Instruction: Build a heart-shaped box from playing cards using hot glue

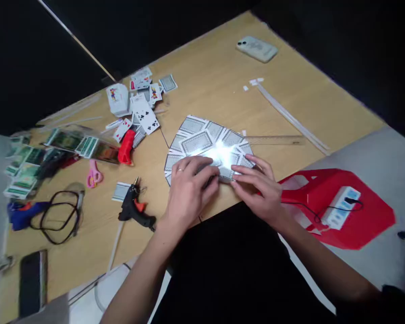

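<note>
A fan-shaped piece of overlapping playing cards [197,140], grey backs up, lies on the wooden table in front of me, with bright glare near its middle. My left hand [192,182] is on its near left part, fingers curled down over the edge. At the near right edge, my right hand [258,184] grips the same piece with its fingertips, fingers a little apart. What lies under the fingers is hidden. Left of my left hand, a black glue gun [135,209] with an orange trigger rests beside a single card [120,191].
Loose playing cards [145,114], a red tool [126,147], pink scissors [94,174] and a blue glue gun [25,215] lie left. A clear ruler [276,140], white sticks [290,117] and a phone [257,48] lie beyond. A power strip [340,209] sits on a red stool [374,220].
</note>
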A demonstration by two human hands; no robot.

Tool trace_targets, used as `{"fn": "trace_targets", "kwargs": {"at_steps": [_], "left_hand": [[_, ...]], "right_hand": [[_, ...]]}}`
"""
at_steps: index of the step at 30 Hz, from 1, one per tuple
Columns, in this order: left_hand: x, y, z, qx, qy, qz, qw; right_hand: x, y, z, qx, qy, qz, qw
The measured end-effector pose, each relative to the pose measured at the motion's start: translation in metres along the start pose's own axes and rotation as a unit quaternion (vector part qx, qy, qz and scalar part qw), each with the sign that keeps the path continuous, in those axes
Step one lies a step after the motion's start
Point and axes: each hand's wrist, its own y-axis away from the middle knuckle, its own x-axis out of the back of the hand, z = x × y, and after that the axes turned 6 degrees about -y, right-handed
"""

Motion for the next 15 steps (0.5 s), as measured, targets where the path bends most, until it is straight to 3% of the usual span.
{"fn": "trace_targets", "kwargs": {"at_steps": [15], "left_hand": [[-0.0007, 0.0031, 0.0017, 0.004, 0.002, 0.004, 1.000]], "right_hand": [[-0.0017, -0.0010, -0.0008, -0.002, -0.001, 0.005, 1.000]]}}
